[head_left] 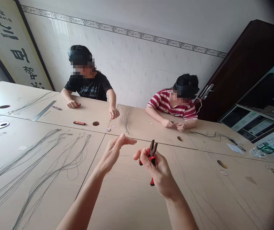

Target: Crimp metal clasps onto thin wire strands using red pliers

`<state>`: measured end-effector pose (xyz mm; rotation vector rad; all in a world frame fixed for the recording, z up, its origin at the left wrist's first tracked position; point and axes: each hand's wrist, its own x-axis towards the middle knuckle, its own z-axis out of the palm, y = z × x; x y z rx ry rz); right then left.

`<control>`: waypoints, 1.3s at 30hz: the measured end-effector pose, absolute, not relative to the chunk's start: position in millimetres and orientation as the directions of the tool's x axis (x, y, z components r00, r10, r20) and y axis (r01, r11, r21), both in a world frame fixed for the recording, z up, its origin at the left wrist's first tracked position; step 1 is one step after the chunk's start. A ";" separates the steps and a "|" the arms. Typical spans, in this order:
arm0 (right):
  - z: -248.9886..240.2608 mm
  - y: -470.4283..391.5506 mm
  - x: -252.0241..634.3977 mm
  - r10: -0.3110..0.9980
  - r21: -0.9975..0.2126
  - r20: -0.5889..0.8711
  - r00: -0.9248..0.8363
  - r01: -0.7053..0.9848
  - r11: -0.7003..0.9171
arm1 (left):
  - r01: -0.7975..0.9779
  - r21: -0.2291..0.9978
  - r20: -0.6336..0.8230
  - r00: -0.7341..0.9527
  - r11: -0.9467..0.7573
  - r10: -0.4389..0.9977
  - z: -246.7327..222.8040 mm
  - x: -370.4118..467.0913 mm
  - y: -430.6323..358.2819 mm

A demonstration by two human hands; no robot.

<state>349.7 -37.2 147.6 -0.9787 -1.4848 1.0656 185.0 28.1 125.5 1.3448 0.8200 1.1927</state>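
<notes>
Above the middle of the table, my left hand (113,151) is held with its fingers stretched toward the right; nothing shows in it. My right hand (159,171) is wrapped round small pliers (153,159) with red and black handles, their dark jaws apart and pointing away from me. A short gap separates the two hands. Long bundles of thin dark cords (48,172) with small metal ends lie on the table to the left of my left hand. Fainter loose cords (194,188) lie to the right of my right hand.
Across the table (127,198) sit a person in a black shirt (89,86) and a person in a striped shirt (172,103), both handling small items. Also there are a metal ruler (44,111), a red-and-black box cutter (79,123), a water bottle (270,146) and round table holes (222,164).
</notes>
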 end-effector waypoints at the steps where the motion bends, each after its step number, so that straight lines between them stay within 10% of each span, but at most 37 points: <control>1: 149.7 -35.4 350.5 0.947 -0.954 0.289 -0.140 0.045 0.298 | -0.142 0.979 0.179 0.288 -0.143 0.941 125.5 187.1 26.2; 21: 140.3 -9.9 363.3 0.962 -0.960 0.269 0.046 -0.067 0.272 | -0.136 0.969 0.004 0.843 0.205 0.538 117.6 190.2 20.7; 29: 135.8 -5.3 354.5 0.958 -0.957 0.276 0.082 -0.067 0.282 | -0.282 0.824 0.192 0.955 0.492 0.226 111.0 203.9 11.3; 39: 129.9 -7.4 341.5 0.949 -0.953 0.302 0.090 0.044 0.299 | -0.341 0.571 0.321 0.930 0.746 0.180 117.9 223.2 -24.0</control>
